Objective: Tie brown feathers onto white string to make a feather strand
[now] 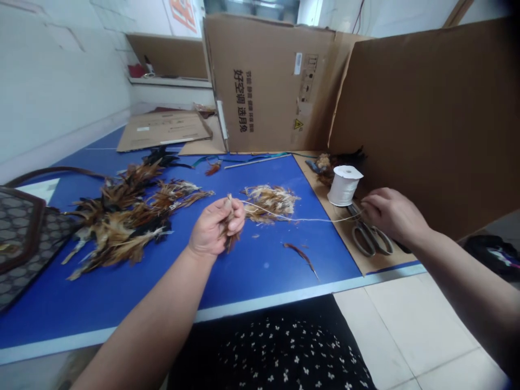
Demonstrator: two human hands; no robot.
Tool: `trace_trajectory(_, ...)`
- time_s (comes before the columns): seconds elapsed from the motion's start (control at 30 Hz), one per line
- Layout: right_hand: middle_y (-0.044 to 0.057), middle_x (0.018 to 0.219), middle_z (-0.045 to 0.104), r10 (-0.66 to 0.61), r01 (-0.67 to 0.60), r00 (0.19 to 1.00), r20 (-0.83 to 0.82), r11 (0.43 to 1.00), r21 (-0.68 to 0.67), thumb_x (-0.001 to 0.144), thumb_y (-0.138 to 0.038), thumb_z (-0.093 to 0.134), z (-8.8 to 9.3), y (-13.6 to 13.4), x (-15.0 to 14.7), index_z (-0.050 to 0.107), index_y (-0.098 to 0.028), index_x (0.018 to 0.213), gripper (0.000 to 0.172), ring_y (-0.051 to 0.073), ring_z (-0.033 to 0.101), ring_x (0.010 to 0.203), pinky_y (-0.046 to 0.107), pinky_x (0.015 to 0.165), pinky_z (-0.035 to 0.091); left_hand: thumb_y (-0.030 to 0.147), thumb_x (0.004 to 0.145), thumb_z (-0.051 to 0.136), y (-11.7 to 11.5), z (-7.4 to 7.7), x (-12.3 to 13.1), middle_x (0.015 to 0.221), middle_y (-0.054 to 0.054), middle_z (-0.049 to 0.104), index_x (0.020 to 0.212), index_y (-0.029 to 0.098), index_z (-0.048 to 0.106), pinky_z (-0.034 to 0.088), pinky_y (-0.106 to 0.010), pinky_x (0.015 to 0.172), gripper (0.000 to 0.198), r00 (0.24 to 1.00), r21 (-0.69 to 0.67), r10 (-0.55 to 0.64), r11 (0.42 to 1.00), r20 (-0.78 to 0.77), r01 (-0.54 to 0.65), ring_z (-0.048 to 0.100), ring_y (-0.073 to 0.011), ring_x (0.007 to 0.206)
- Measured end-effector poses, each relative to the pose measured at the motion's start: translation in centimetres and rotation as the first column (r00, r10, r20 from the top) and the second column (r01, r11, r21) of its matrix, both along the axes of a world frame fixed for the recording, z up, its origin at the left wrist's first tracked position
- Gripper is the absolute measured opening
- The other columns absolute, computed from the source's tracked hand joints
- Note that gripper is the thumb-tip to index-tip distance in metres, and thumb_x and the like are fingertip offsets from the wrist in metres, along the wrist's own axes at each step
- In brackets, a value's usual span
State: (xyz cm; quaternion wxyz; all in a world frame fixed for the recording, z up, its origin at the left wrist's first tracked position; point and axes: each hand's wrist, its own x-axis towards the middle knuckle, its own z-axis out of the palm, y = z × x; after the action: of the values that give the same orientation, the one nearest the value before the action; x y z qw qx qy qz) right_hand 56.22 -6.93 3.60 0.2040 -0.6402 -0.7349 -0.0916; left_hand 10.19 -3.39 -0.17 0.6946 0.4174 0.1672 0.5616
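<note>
My left hand (215, 227) is closed round a small bundle of brown feathers (229, 238) above the blue table (264, 265). A white thread (300, 219) runs taut from that bundle across to my right hand (390, 214), whose fingers pinch the thread's other end. Just beyond my right hand stands a white spool of thread (343, 185). A pair of scissors (369, 238) lies on the cardboard under my right hand.
A large heap of brown and black feathers (122, 216) lies at the left, a smaller pale pile (270, 200) in the middle, one loose feather (300, 254) nearer me. A patterned bag (24, 238) sits at the far left. Cardboard boxes (276, 81) stand behind.
</note>
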Motion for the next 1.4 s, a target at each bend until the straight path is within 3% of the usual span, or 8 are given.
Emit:
trace_trajectory(0.07, 0.013, 0.150, 0.071, 0.207, -0.206, 0.978, 0.030, 0.978, -0.041, 0.102, -0.044, 0.063, -0.5, -0.5, -2.4, 0.085, -0.028, 0.107, 0.028, 0.040, 0.061, 0.141, 0.062, 0.119, 0.046, 0.034, 0.083, 0.092, 0.0, -0.4, 0.2, 0.072, -0.003, 0.064, 0.085, 0.011, 0.077, 0.036, -0.016, 0.043, 0.028, 0.999, -0.014, -0.013, 1.000, -0.029, 0.013, 0.049, -0.0048, 0.048)
trace_trajectory(0.17, 0.007, 0.166, 0.060, 0.614, -0.610, 0.788, -0.044, 0.770, -0.184, 0.105, -0.031, 0.060, -1.1, -2.4, -6.5, 0.084, -0.034, 0.127, 0.032, 0.038, 0.050, 0.156, 0.066, 0.125, 0.043, 0.036, 0.086, 0.090, 0.0, -0.8, 0.4, 0.072, -0.003, 0.065, 0.087, 0.011, 0.076, 0.037, -0.016, 0.043, 0.029, 0.998, -0.035, -0.024, 0.999, -0.052, 0.022, 0.050, -0.0064, 0.049)
trace_trajectory(0.23, 0.004, 0.171, 0.054, 0.724, -0.727, 0.677, -0.136, 0.628, -0.279, 0.107, -0.026, 0.059, -1.7, -3.6, -8.9, 0.080, -0.037, 0.137, 0.038, 0.035, 0.048, 0.159, 0.065, 0.124, 0.046, 0.036, 0.086, 0.090, 0.1, -1.0, 0.5, 0.073, -0.003, 0.065, 0.087, 0.011, 0.075, 0.039, -0.017, 0.044, 0.029, 0.999, -0.051, -0.023, 0.998, -0.047, 0.021, 0.052, -0.0070, 0.051)
trace_trajectory(0.33, 0.005, 0.171, 0.054, 0.743, -0.772, 0.628, -0.230, 0.560, -0.299, 0.107, -0.025, 0.062, -3.3, -4.4, -11.2, 0.083, -0.034, 0.130, 0.032, 0.035, 0.050, 0.158, 0.065, 0.122, 0.050, 0.037, 0.088, 0.089, 0.2, -1.3, 0.8, 0.073, -0.003, 0.066, 0.087, 0.012, 0.074, 0.042, -0.017, 0.046, 0.029, 0.999, -0.078, -0.012, 0.997, -0.031, 0.010, 0.054, -0.0076, 0.052)
trace_trajectory(0.53, 0.010, 0.164, 0.061, 0.699, -0.752, 0.658, -0.280, 0.629, -0.198, 0.110, -0.025, 0.054, -5.5, -3.4, -13.6, 0.075, -0.026, 0.100, 0.023, 0.036, 0.056, 0.152, 0.064, 0.117, 0.054, 0.039, 0.089, 0.088, 0.7, -1.7, 1.3, 0.076, -0.004, 0.069, 0.089, 0.011, 0.073, 0.047, -0.021, 0.050, 0.032, 1.000, -0.120, 0.029, 0.992, 0.001, -0.029, 0.059, -0.0094, 0.055)
trace_trajectory(0.77, 0.006, 0.092, 0.072, 0.368, -0.558, 0.465, -0.805, 0.828, 0.057, 0.104, -0.050, 0.069, -4.1, -0.1, -21.6, 0.067, -0.029, 0.100, 0.022, 0.026, 0.067, 0.085, 0.045, 0.084, 0.061, 0.042, 0.078, 0.098, 1.1, -2.5, 1.9, 0.084, -0.009, 0.076, 0.089, 0.010, 0.077, 0.059, -0.024, 0.068, 0.040, 0.989, -0.148, 0.148, 0.978, -0.018, -0.149, 0.071, -0.0144, 0.071)
trace_trajectory(1.07, 0.002, 0.076, 0.068, 0.250, -0.572, 0.212, -0.945, 0.815, 0.087, 0.095, -0.068, 0.074, -6.1, 3.9, -27.8, 0.068, -0.022, 0.094, 0.046, 0.018, 0.060, 0.066, 0.032, 0.062, 0.054, 0.048, 0.076, 0.098, 1.1, -3.4, 2.9, 0.083, -0.007, 0.074, 0.090, 0.012, 0.081, 0.057, -0.029, 0.077, 0.043, 0.962, -0.106, 0.251, 0.959, -0.109, -0.262, 0.069, -0.0163, 0.076)
trace_trajectory(1.4, 0.002, 0.072, 0.068, 0.277, -0.554, 0.282, -0.919, 0.829, 0.079, 0.096, -0.072, 0.069, -6.8, 4.0, -27.0, 0.068, -0.021, 0.089, 0.052, 0.017, 0.059, 0.063, 0.031, 0.061, 0.053, 0.050, 0.072, 0.101, 0.7, -3.2, 3.5, 0.089, -0.006, 0.072, 0.082, 0.013, 0.082, 0.053, -0.028, 0.083, 0.042, 0.953, -0.033, 0.242, 0.967, -0.184, -0.252, 0.065, -0.0161, 0.083)
